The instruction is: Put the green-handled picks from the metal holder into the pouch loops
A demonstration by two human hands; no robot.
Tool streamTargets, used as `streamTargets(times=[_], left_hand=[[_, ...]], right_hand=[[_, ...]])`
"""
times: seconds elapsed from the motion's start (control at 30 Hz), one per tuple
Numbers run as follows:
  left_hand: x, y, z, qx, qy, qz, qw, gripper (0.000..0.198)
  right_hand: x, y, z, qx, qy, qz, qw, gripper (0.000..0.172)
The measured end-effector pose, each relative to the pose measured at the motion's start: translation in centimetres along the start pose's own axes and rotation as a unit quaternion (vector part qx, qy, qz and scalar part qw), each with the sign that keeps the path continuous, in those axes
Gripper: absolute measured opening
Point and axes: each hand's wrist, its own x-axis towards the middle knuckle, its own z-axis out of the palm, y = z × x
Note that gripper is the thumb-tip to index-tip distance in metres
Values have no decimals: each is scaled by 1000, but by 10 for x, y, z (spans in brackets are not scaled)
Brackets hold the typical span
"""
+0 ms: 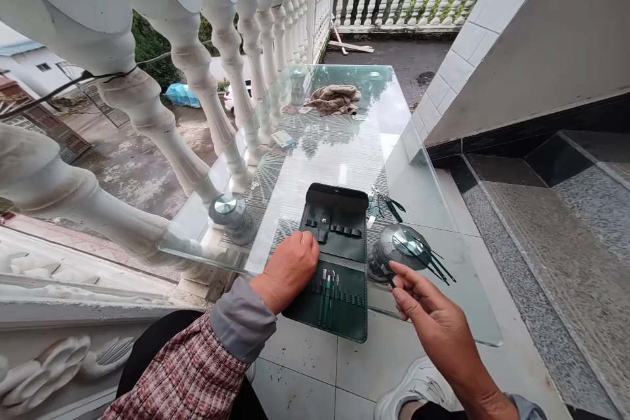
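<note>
A dark green manicure case (344, 246) lies unfolded at the near edge of the glass table. My left hand (291, 269) is closed over its left edge at the fold. Several slim green-handled tools (327, 298) sit in loops on the lower half; most loops on the upper half are bare. My right hand (436, 315) is pinched, to the right of the case, on a small green-handled tool (392, 281), mostly hidden by the fingers. Beyond that hand, several thin dark tools (433, 259) lie loose over a round table support. Green-handled nippers (392, 205) rest farther back among small metal pieces.
The glass table (354, 144) stands beside a white balustrade (182, 65) on the left. A crumpled brown cloth (335, 100) and a small box (282, 138) lie farther along it. Stone steps (546, 230) rise on the right. A white shoe (416, 388) is below.
</note>
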Motion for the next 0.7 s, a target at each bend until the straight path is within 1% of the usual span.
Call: streamTargets(times=[0.1,0.23,0.37,0.47,0.53,0.63,0.7], left_hand=[[-1,-1,-1,-1,-3,5,1000,17],[-3,-2,-3,-30,-18,-5,999,16],[-5,-5,-6,-62,-33,-18,997,13],[-7,-7,-6,-64,-34,-13,997,13],[-8,-7,-6,-64,-35,-9,997,13],[-9,-7,-5,-60,-35,-6,998,12],[-10,-7,-5,-53,-33,-3,998,13]], right_hand=[[6,-5,7,54,-20,50,997,44],[11,-12,16,99,-42,101,989,40],[15,-24,25,146,-58,105,982,33],[17,-33,31,182,-63,101,976,32],[19,-38,32,172,-61,91,979,32],[22,-44,33,95,-43,55,993,30],[24,-47,34,52,-44,41,997,30]])
